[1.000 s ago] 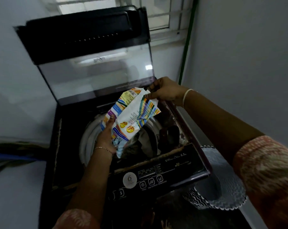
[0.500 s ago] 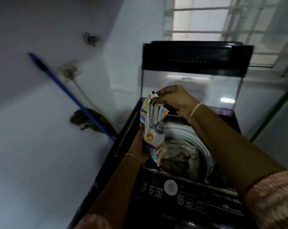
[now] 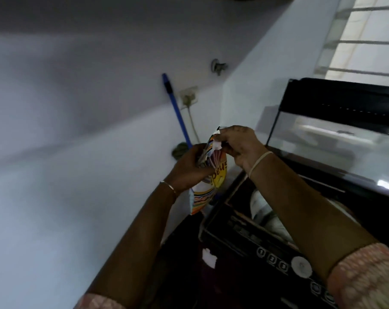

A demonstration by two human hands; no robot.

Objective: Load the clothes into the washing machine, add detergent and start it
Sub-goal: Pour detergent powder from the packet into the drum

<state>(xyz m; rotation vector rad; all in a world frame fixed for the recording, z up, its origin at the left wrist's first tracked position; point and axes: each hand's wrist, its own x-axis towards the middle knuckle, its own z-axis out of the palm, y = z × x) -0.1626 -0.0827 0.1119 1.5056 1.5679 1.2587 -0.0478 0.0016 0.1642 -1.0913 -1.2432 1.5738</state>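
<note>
A colourful striped detergent packet [image 3: 208, 186] hangs upright just left of the black top-loading washing machine [image 3: 245, 246]. My left hand [image 3: 189, 168] grips the packet's middle from the left. My right hand [image 3: 240, 146] pinches its top edge. The machine's glass lid [image 3: 336, 132] stands raised at the right. Under my right forearm, pale clothes [image 3: 267, 212] show inside the drum. The control panel [image 3: 285, 264] with round buttons and a white dial runs along the front edge.
A blue-handled mop [image 3: 178, 112] leans on the white wall behind the packet, beside a wall socket [image 3: 188, 97] with a cord. A tap fitting [image 3: 218, 66] sits higher up. A barred window [image 3: 367, 39] is at the top right. A white scrap [image 3: 208, 257] lies on the machine's left side.
The view has swung left and the machine now sits at the right. The packet has moved from over the drum to beyond the machine's left edge, both hands still holding it.
</note>
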